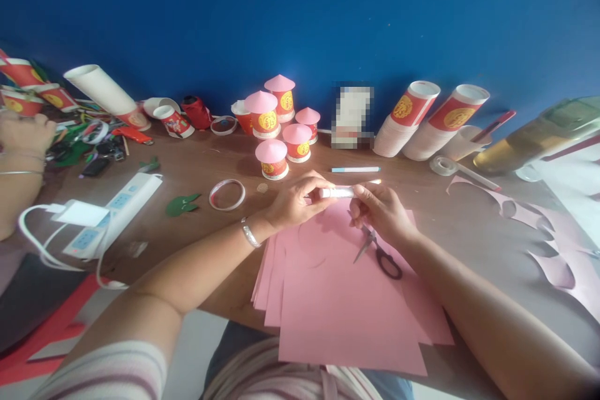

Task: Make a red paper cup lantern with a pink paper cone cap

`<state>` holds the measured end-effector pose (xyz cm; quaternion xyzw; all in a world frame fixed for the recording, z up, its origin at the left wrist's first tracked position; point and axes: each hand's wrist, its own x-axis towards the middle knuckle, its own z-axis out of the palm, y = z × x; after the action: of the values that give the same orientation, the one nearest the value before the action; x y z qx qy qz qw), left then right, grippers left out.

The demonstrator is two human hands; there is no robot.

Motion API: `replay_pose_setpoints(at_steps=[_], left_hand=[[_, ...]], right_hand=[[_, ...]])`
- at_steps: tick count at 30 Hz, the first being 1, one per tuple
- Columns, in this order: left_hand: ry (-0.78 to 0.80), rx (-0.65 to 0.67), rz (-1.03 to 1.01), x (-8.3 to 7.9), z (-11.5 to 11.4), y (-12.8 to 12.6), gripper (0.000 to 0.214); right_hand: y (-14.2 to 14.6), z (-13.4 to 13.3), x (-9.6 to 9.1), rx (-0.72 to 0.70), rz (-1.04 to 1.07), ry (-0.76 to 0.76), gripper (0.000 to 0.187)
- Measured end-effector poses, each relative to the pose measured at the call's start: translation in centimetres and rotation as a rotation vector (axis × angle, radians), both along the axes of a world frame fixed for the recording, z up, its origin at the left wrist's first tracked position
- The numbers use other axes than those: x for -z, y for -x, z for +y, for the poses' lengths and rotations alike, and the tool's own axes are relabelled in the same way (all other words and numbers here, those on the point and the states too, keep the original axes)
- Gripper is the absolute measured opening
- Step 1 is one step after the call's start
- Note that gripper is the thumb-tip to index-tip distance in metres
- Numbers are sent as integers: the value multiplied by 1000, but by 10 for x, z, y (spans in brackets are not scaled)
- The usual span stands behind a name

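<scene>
My left hand (pixel 300 201) and my right hand (pixel 384 211) hold a small white tube (pixel 339 192) level between them, one at each end. It may be a glue stick or a capped marker; its print cannot be read. A thin light tip of something shows just past my right fingers. Beneath the hands lies a stack of pink paper sheets (pixel 344 300), with faint curved lines on the top one. Dark-handled scissors (pixel 388 262) rest on the paper under my right hand, partly hidden by it. Behind the hands is a white and blue pen (pixel 356 169).
Several red cups with pink cone roofs (pixel 272 159) stand at the back. Cup stacks (pixel 398 119) lean right of them, near a tape roll (pixel 443 165) and pink offcuts (pixel 553 269). Leftward are a tape ring (pixel 227 195), a power strip (pixel 115 215) and another person's hand (pixel 23 137).
</scene>
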<state>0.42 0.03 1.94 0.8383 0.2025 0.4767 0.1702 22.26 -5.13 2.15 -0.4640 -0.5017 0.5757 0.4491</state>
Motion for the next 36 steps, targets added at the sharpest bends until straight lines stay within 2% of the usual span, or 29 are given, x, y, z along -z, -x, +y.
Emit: replay_pose_setpoints(at_steps=[4,8,14,18,20,24,25,26,28,30,33,36], left_hand=[[-33,-18,0,0,0,-1,15],[-5,-21,4,-1,-1,-1,14],[-23,-28,0,-3,-3,-1,14],[-4,-9,-19,-3,-3,-4,13],[70,4,-16,-3,-2,-5,17],[428,37,26,-8,-3,1,48],[462,28,51,-10,-4,5,44],[441,13,99,-12,-6,10,31],[278,-2,205,-16,-13,21,8],[41,72,277,-15,-21,31,5],[-282,169,346,-6,-31,42,6],[-413,203,423,6,-35,47,4]], right_hand=[[0,2,1,-12,-19,3,53],[2,6,6,6,98,-14,48],[6,2,6,-63,122,21,49],[11,1,6,-10,226,-6,41],[12,2,4,26,263,-18,35],[8,0,-5,172,215,-154,31],[7,-2,-9,213,163,-204,30],[6,-4,-12,235,81,-248,29],[7,-10,-17,209,-146,-329,27],[11,-17,-19,123,-390,-437,23],[17,-23,-15,8,-669,-582,19],[19,-25,-8,-27,-802,-667,18]])
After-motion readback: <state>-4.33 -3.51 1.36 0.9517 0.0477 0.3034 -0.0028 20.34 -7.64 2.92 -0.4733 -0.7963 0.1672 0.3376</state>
